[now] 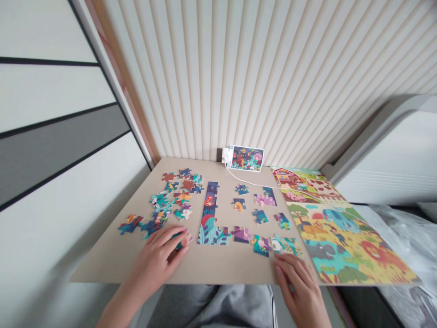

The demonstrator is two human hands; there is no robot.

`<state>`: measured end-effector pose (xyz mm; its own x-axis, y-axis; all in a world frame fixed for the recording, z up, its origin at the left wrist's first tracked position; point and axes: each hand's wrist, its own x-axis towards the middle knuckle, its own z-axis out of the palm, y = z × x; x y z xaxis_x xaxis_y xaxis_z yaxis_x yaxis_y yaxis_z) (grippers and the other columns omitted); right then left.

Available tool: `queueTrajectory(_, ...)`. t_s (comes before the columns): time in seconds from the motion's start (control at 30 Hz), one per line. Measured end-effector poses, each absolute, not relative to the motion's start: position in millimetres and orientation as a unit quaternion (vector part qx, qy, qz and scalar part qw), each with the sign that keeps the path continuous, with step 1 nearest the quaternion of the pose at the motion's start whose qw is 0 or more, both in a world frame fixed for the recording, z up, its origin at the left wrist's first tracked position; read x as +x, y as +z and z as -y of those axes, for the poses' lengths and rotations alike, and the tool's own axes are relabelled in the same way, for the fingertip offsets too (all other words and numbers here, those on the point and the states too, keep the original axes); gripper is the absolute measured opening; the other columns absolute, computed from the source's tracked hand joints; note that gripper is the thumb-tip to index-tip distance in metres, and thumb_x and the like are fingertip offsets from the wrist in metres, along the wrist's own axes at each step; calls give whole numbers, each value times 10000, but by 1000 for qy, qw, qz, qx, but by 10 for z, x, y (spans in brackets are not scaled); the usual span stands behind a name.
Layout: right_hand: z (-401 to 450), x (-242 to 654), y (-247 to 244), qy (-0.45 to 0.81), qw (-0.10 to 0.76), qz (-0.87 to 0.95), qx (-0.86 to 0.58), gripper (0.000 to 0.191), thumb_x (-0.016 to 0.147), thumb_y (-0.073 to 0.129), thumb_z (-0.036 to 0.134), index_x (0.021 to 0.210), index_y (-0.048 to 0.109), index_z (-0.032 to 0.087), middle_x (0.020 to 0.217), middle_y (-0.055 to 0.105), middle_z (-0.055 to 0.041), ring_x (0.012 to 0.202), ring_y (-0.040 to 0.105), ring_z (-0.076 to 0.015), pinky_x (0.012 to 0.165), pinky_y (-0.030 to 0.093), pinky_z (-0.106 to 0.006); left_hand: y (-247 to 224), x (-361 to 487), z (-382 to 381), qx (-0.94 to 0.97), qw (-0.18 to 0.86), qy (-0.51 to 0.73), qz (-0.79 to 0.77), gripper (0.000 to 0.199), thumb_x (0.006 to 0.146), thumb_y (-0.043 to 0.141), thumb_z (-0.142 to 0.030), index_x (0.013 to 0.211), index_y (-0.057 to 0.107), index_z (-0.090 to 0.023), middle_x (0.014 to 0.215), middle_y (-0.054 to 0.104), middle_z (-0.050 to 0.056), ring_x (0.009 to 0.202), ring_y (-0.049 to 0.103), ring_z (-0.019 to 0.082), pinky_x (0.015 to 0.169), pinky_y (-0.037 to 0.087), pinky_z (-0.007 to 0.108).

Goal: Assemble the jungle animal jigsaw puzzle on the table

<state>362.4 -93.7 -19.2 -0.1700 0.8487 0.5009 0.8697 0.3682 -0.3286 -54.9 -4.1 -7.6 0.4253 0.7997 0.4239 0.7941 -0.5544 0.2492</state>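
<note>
My left hand [160, 254] is at the board's front left, its thumb and fingers closed around a small jigsaw puzzle piece [183, 240] that they partly cover. My right hand [297, 279] rests at the front right with its fingers stretched out and holds nothing. Its fingertips lie at the lower edge of a joined puzzle section [287, 245] with a white figure and yellow plants. Between the hands stands an L-shaped joined section [208, 232] with a red creature and leaves. Right of it lie a purple piece [241, 234] and a teal and purple piece [261, 245].
Several loose pieces [160, 200] are clustered at the board's left. Others, such as an orange and blue piece [239, 204], lie right of centre. A picture card [246, 158] leans at the back beside a white plug [225, 155] and cable. Finished animal puzzles [344, 237] cover the right side.
</note>
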Motion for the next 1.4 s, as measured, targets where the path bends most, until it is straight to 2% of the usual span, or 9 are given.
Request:
queueTrajectory(0.33, 920, 3542, -250, -22, 323, 758, -566, 260, 975, 607, 209, 1215, 692, 268, 1245, 694, -92, 1201, 626, -304, 979, 541, -496, -100, -575, 68, 842, -9, 255, -475, 296, 984, 613, -375, 1258, 664, -276, 1352, 660, 72, 1256, 621, 262, 1085, 499, 421)
queueTrajectory(0.8, 926, 3553, -228, -17, 308, 764, -566, 287, 974, 598, 204, 1241, 682, 267, 1261, 691, -96, 1204, 626, -312, 988, 540, -506, -78, -566, 92, 842, -3, 250, -478, 299, 993, 613, -366, 1276, 645, -276, 1354, 658, 66, 1277, 605, 263, 1091, 485, 432)
queueTrajectory(1.03, 882, 3685, -79, -21, 327, 758, -564, 223, 977, 591, 211, 1164, 703, 260, 1171, 725, -90, 1119, 662, -291, 950, 545, -471, -98, -577, 92, 840, -1, 255, -479, 297, 987, 618, -356, 1273, 651, -284, 1353, 659, 57, 1275, 608, 265, 1086, 490, 436)
queueTrajectory(1.3, 891, 3982, -69, -90, 341, 679, -644, 176, 996, 589, 287, 1137, 685, 241, 1094, 734, -92, 1003, 668, -282, 934, 502, -471, -118, -585, 77, 842, 4, 263, -471, 287, 986, 619, -353, 1265, 645, -290, 1357, 657, 52, 1286, 599, 266, 1091, 482, 440)
queueTrajectory(1.4, 949, 3966, -125, -83, 326, 690, -641, 194, 996, 587, 291, 1159, 683, 249, 1135, 727, -95, 1033, 658, -288, 932, 498, -469, -130, -595, 72, 842, 6, 263, -471, 293, 984, 619, -354, 1269, 640, -290, 1361, 656, 55, 1282, 600, 269, 1083, 483, 440)
